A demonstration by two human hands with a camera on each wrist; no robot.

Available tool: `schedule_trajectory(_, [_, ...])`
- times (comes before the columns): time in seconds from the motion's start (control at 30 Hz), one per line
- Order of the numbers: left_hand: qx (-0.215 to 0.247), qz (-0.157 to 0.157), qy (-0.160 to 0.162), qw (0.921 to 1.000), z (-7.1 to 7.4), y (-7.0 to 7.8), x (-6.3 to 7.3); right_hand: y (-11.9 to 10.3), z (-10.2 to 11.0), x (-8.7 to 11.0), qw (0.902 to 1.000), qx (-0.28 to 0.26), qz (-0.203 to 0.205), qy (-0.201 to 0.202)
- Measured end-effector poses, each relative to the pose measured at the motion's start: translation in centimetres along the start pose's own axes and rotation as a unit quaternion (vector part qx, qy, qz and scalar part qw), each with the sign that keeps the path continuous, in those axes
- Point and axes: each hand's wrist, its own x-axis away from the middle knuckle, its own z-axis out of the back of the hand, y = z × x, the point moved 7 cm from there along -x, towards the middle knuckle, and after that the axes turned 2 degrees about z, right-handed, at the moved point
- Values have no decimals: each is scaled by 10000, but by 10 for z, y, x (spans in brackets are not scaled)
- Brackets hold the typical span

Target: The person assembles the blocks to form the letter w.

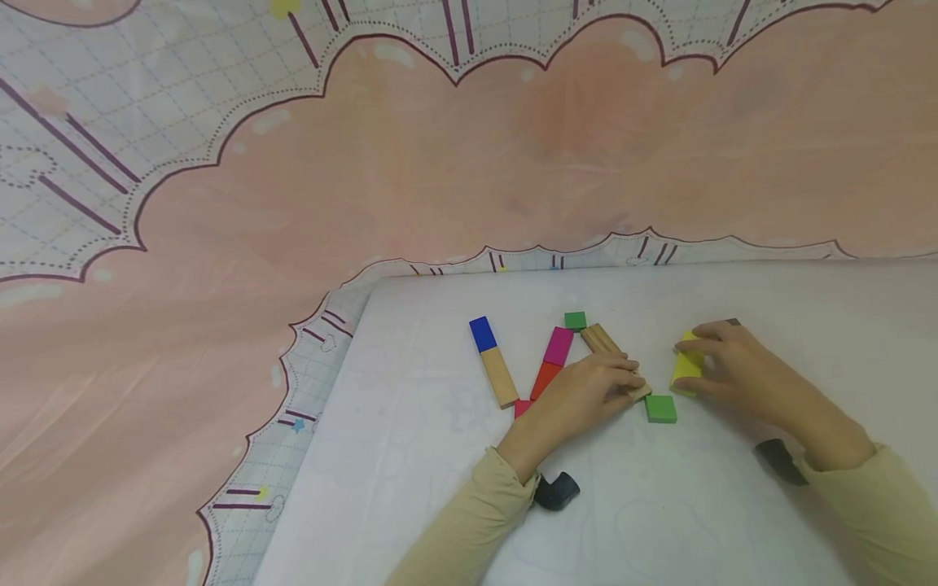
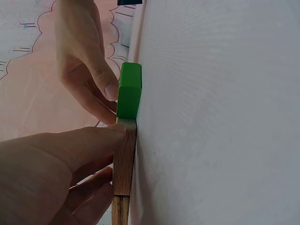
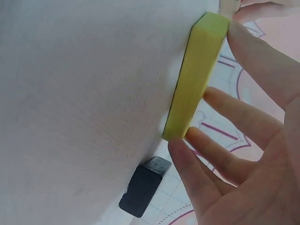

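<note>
My left hand (image 1: 582, 395) pinches a plain wooden block (image 2: 124, 161), its thumb near one end and fingers by the other. End to end with that block is another wooden one (image 1: 599, 336) that has a dark line along it. A green block (image 2: 129, 91) touches the held block's near end. Beyond this green one, my right hand (image 1: 751, 374) grips a long yellow block (image 3: 197, 75) lengthwise between thumb and fingers. The yellow block lies flat on the white table, beside the green block. A black block (image 3: 140, 190) is near the right fingertips.
A blue block (image 1: 483, 334), a tan one (image 1: 499, 378), a pinkish-red one (image 1: 522, 408), a red one (image 1: 545, 380), a magenta one (image 1: 558, 347) and another green one (image 1: 575, 321) continue the zigzag on the white table (image 1: 410, 456). Dark wrist-worn pieces (image 1: 557, 491) show at both sleeves.
</note>
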Motion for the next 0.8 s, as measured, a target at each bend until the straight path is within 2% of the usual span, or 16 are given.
schedule_trajectory(0.3, [11, -3, -1, 10000, 0, -1, 0, -1, -1, -1, 10000, -6, 21, 94])
schedule_trajectory(0.8, [58, 33, -52, 10000, -1, -2, 0, -4, -4, 1, 9990, -52, -349, -286])
